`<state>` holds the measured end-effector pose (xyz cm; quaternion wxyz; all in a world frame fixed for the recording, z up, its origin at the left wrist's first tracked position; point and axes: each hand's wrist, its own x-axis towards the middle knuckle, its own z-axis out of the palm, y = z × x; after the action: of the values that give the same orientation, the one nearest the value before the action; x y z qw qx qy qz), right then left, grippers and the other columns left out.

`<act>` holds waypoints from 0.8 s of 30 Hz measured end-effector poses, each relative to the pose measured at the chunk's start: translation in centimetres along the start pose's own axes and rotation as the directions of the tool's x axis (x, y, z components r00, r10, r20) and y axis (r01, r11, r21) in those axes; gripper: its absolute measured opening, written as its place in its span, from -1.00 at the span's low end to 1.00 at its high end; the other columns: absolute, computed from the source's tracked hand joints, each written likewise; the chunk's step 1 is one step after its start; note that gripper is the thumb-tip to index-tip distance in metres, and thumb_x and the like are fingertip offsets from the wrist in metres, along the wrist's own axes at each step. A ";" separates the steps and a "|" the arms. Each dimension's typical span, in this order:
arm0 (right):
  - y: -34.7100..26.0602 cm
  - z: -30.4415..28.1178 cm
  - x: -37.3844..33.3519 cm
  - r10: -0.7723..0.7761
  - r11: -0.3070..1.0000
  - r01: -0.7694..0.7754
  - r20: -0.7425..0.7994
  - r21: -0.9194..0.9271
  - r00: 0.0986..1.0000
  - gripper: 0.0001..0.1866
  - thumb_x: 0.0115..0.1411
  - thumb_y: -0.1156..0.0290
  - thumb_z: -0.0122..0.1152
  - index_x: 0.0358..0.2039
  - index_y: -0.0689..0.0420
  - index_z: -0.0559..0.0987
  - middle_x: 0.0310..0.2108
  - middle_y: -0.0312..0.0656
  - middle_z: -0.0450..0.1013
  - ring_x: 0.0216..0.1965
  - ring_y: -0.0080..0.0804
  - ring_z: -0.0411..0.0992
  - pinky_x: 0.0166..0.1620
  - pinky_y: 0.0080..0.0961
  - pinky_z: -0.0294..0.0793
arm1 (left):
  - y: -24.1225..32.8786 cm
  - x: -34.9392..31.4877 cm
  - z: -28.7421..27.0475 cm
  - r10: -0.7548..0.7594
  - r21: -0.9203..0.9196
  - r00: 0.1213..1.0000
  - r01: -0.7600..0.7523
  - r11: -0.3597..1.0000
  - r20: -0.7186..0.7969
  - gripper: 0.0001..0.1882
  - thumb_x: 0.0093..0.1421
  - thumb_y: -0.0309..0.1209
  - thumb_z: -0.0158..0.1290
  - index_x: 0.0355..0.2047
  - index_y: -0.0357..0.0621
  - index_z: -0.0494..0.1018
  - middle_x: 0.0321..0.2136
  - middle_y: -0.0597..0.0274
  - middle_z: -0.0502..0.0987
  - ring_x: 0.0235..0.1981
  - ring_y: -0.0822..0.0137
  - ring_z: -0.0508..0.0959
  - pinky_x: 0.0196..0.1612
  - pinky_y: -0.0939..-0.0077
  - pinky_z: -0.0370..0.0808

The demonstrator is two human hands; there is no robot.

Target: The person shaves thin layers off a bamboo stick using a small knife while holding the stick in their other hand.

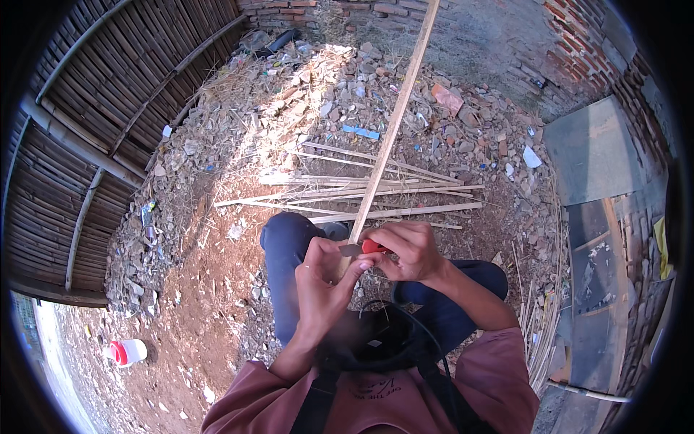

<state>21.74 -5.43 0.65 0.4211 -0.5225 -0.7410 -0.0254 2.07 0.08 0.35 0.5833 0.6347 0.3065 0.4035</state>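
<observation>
At the far left, well away from our fingers, we see a fence point(108, 108) of dark split cane, and low on the bare ground a white jug with a red cap point(125, 351) lying by itself.

Nearer the middle, our left hand point(325, 278) rises from the lower edge with the palm turned toward us. Its fingers point(316, 254) are curled closed round the near end of a long pale bamboo strip point(390, 137), the thumb stretched across to the right and pressing by the blade. From between those fingers the strip runs up and away to the top edge, leaning to the right.

Touching the thumb on its right side is a knife point(363, 248), grey blade pointing left and laid against the strip, red handle behind it. Our right hand point(412, 249) is closed tight on that red handle, knuckles up, fingers point(397, 233) wrapped over it so that little of the handle shows.

Just beyond both hands, past our knees in blue trousers point(285, 246), a loose bundle of cut strips point(361, 195) lies crosswise on the dirt. Behind it is a heap of rubble point(311, 94).

Far to the right of the fingers, grey sheets point(589, 152) lie flat beside a brick wall point(585, 36), with thin canes point(542, 333) piled along their edge.
</observation>
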 end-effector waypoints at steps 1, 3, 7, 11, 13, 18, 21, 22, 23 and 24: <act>-0.1 0.0 0.1 -0.001 1.000 0.001 -0.016 0.006 1.000 -0.71 0.19 0.24 0.48 -0.24 0.21 0.68 -0.48 -0.19 0.59 -0.49 -0.22 0.63 -0.41 -0.33 0.62 | -0.1 -0.1 0.0 0.001 0.001 1.000 -0.001 1.000 -0.001 -0.62 0.26 -0.50 0.40 -0.24 -0.21 0.32 -0.47 0.32 0.61 -0.41 0.66 0.49 -0.40 0.64 0.43; -0.1 0.0 0.2 0.000 1.000 0.000 -0.032 0.010 0.999 -0.71 0.19 0.24 0.47 -0.23 0.21 0.68 -0.49 -0.19 0.59 -0.50 -0.22 0.62 -0.42 -0.33 0.61 | 0.2 -0.1 0.1 -0.016 0.041 0.999 0.017 0.999 -0.029 -0.60 0.23 -0.44 0.44 -0.29 -0.19 0.34 -0.56 0.38 0.50 -0.48 0.65 0.36 -0.47 0.62 0.34; -0.3 -0.1 0.4 0.001 1.000 -0.001 -0.041 0.002 0.999 -0.71 0.22 0.24 0.44 -0.23 0.21 0.68 -0.50 -0.20 0.59 -0.51 -0.23 0.62 -0.43 -0.33 0.60 | -0.3 -0.3 0.0 0.019 0.108 0.998 -0.013 0.994 -0.055 -0.58 0.22 -0.39 0.46 -0.28 -0.20 0.35 -0.58 0.32 0.50 -0.50 0.63 0.38 -0.48 0.58 0.37; -0.1 -0.1 0.3 0.007 0.999 -0.009 -0.052 -0.037 0.999 -0.69 0.19 0.16 0.50 -0.23 0.11 0.69 -0.48 -0.28 0.61 -0.52 -0.31 0.62 -0.43 -0.39 0.60 | 1.0 -0.3 0.3 0.092 0.283 0.996 -0.082 0.956 -0.023 -0.58 0.27 -0.46 0.40 -0.25 -0.18 0.27 -0.54 0.42 0.47 -0.47 0.68 0.32 -0.48 0.67 0.24; -0.2 -0.1 0.4 0.002 0.999 -0.004 -0.056 -0.032 0.998 -0.70 0.21 0.18 0.48 -0.23 0.15 0.69 -0.50 -0.26 0.60 -0.52 -0.28 0.61 -0.44 -0.37 0.58 | 1.4 -0.2 0.4 0.124 0.305 0.992 -0.109 0.946 -0.030 -0.57 0.27 -0.44 0.41 -0.26 -0.19 0.27 -0.58 0.44 0.42 -0.50 0.67 0.25 -0.51 0.65 0.18; -0.3 -0.1 0.5 0.006 0.999 -0.008 -0.063 -0.032 0.998 -0.70 0.22 0.18 0.48 -0.25 0.18 0.69 -0.52 -0.23 0.58 -0.54 -0.26 0.60 -0.47 -0.35 0.55 | 1.6 -0.3 0.2 0.129 0.319 0.991 -0.116 0.941 -0.020 -0.57 0.27 -0.41 0.41 -0.24 -0.20 0.28 -0.57 0.41 0.46 -0.51 0.67 0.31 -0.51 0.67 0.23; -0.4 -0.2 0.6 0.003 0.999 -0.006 -0.071 -0.043 0.998 -0.69 0.21 0.17 0.49 -0.26 0.17 0.69 -0.52 -0.24 0.58 -0.54 -0.27 0.59 -0.47 -0.36 0.54 | 1.6 -0.5 0.3 0.108 0.287 0.994 -0.096 0.953 -0.024 -0.61 0.29 -0.43 0.39 -0.20 -0.21 0.31 -0.56 0.39 0.49 -0.50 0.67 0.35 -0.49 0.68 0.26; -0.4 -0.2 0.6 0.009 0.999 -0.012 -0.062 -0.051 0.998 -0.70 0.20 0.18 0.50 -0.25 0.14 0.69 -0.51 -0.26 0.59 -0.54 -0.30 0.60 -0.46 -0.37 0.56 | 1.7 -0.5 0.2 0.108 0.286 0.994 -0.097 0.953 -0.024 -0.61 0.29 -0.43 0.39 -0.20 -0.21 0.31 -0.56 0.39 0.49 -0.50 0.67 0.35 -0.49 0.68 0.26; -0.4 -0.2 0.6 0.016 0.998 -0.019 -0.053 -0.061 0.998 -0.71 0.19 0.18 0.51 -0.24 0.12 0.68 -0.49 -0.28 0.60 -0.53 -0.33 0.61 -0.44 -0.39 0.57 | 1.8 -0.6 0.2 0.090 0.278 0.996 -0.080 0.957 -0.023 -0.62 0.30 -0.43 0.37 -0.18 -0.22 0.32 -0.55 0.39 0.50 -0.50 0.67 0.36 -0.49 0.68 0.27; -0.3 -0.3 0.6 0.016 0.998 -0.019 -0.053 -0.062 0.998 -0.71 0.19 0.18 0.51 -0.24 0.12 0.68 -0.49 -0.28 0.60 -0.53 -0.33 0.61 -0.44 -0.39 0.57 | 1.9 -0.6 0.2 0.071 0.270 0.997 -0.063 0.961 -0.020 -0.64 0.31 -0.44 0.36 -0.16 -0.22 0.33 -0.54 0.39 0.51 -0.50 0.67 0.37 -0.49 0.68 0.28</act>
<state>21.59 -5.29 1.32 0.4241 -0.5410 -0.7239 -0.0587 1.80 -0.81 2.13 0.4729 0.7121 0.3456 0.3870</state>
